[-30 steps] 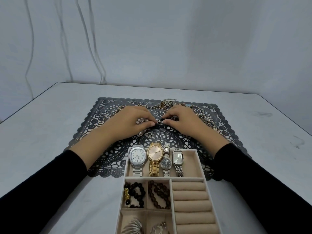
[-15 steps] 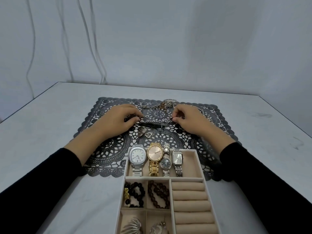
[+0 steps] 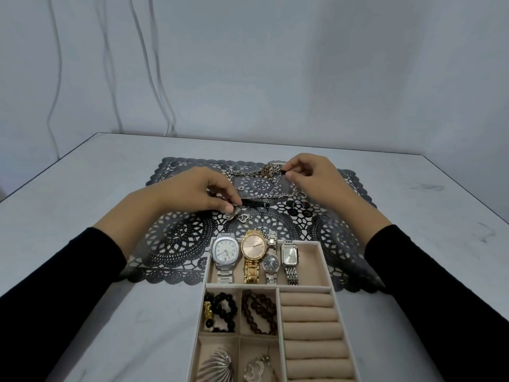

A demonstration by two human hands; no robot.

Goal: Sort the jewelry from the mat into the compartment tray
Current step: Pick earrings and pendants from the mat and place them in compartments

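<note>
A single small white character is showing near the right end of the black bar [image 3: 252, 203], which is hanging on a chain [image 3: 278, 194] over the mat [image 3: 176, 244]; it is reading as a "2" or a "Z", too small to settle. The watches [image 3: 224, 250] in the tray [image 3: 322, 260] are showing dial marks too fine to read.

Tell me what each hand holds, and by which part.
Left hand seems to pinch the bracelet at its black bar's left end; right hand pinches a chain by its dark tip. One piece or two: cannot tell.
</note>
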